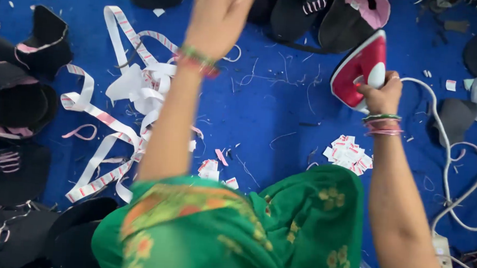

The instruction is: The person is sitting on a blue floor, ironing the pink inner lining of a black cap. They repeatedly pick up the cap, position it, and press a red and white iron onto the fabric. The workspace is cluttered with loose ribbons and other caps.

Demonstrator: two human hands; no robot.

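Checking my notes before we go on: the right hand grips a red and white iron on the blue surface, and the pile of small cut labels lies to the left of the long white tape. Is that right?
Not quite. In the head view the cut labels lie right of the long white tape, just below the red and white iron that the right hand grips on the blue surface.

Green floral garment [277,227], bangles [382,124] both wrists.

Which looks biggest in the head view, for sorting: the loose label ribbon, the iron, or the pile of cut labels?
1. Label ribbon, sprawled widest.
2. Iron, held in the right hand.
3. Pile of cut labels.
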